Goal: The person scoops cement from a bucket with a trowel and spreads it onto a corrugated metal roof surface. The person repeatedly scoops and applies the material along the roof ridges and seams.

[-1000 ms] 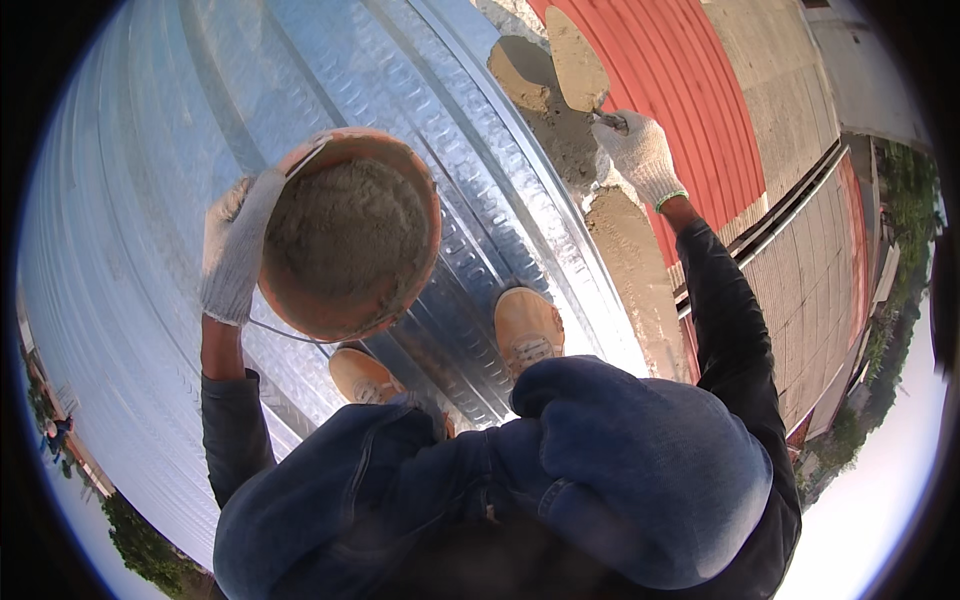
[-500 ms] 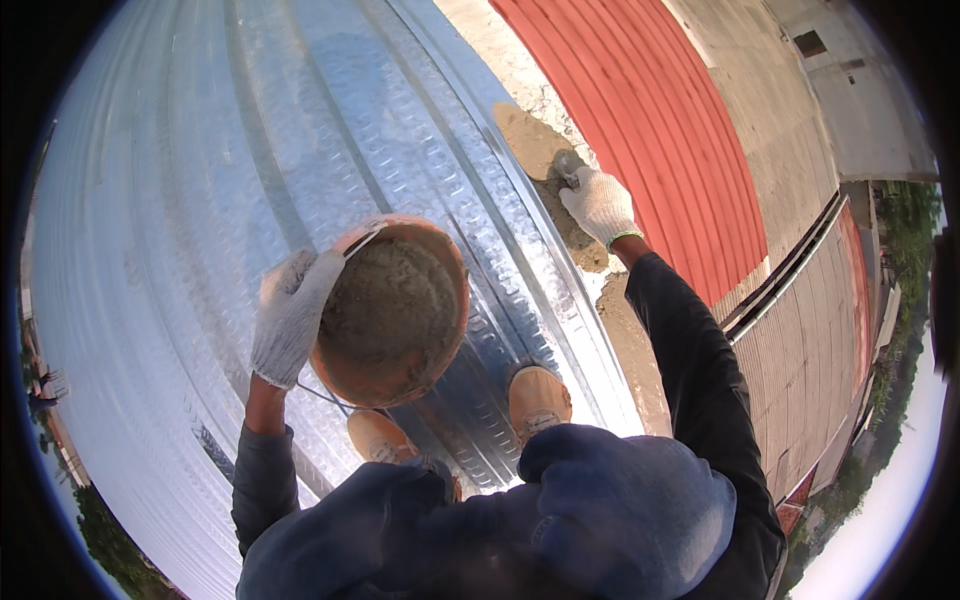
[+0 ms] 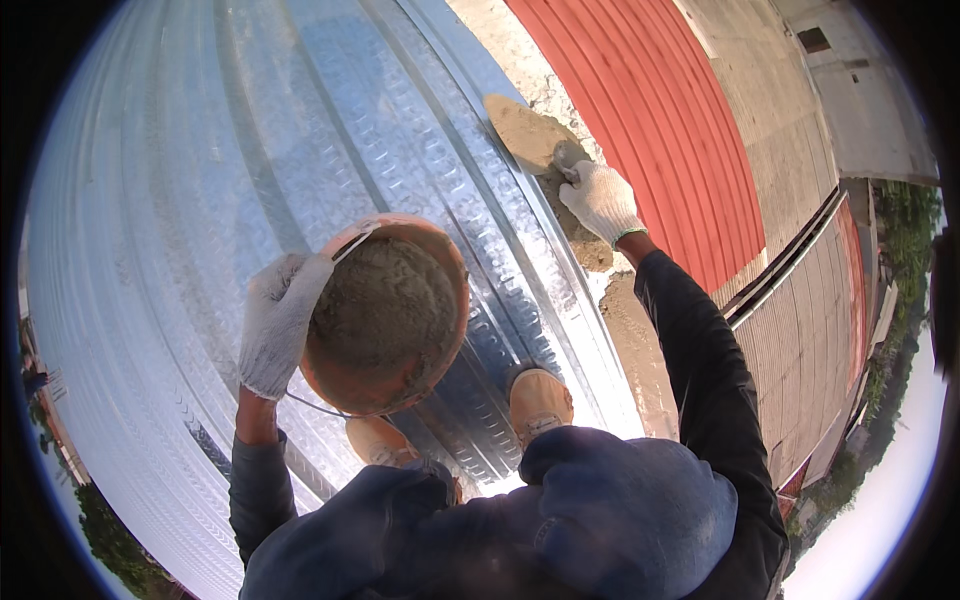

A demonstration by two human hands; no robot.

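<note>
My left hand (image 3: pixel 284 320), in a white knitted glove, is closed on the left rim of an orange bucket (image 3: pixel 462 300), beside its wire handle. Grey-brown wet mortar (image 3: pixel 385 305) lies inside the bucket, which tilts toward me. Out to the right, my gloved right hand (image 3: pixel 604 202) is wrapped round the handle end of a trowel (image 3: pixel 530 135). Its broad, mortar-coloured blade points forward and left, over a strip of wet mortar (image 3: pixel 568 222) along the edge of the metal sheet. The fingertips under that hand are partly hidden.
Shiny ribbed metal roofing (image 3: pixel 180 200) spreads under my feet and to the left. My shoes (image 3: pixel 540 400) stand on it behind the bucket. Beyond the mortar strip runs red ribbed roofing (image 3: pixel 650 120), with grey roofs (image 3: pixel 800 390) and a gap farther right.
The bucket and my left hand have shifted slightly left and toward me. The trowel blade has moved slightly left and forward along the mortar strip, still in my right hand.
</note>
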